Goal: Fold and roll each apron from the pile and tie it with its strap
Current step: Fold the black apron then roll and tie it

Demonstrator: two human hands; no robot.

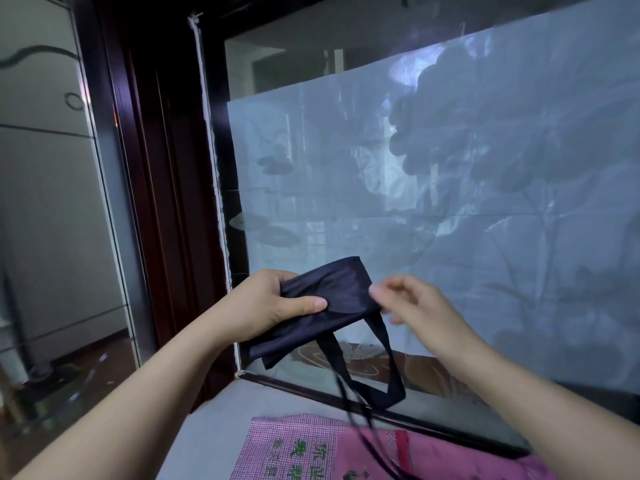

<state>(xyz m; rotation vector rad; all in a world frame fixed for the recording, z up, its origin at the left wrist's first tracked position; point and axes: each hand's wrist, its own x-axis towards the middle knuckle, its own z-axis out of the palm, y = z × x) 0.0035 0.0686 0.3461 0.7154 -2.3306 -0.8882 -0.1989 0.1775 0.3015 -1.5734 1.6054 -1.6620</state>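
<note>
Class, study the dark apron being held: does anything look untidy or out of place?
Yes: the dark apron is bunched in the left hand, but its strap hangs loose below it in a loop, not tied round the bundle.

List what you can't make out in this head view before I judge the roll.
All in the head view:
- Right hand: fingers motion-blurred; whether they pinch the dark apron is unclear.
- Left hand: its fingers are hidden behind the cloth.
- Thin ties: blurred, running off the bottom edge.
- Pink pile: cut by the bottom edge; count unknown.
</note>
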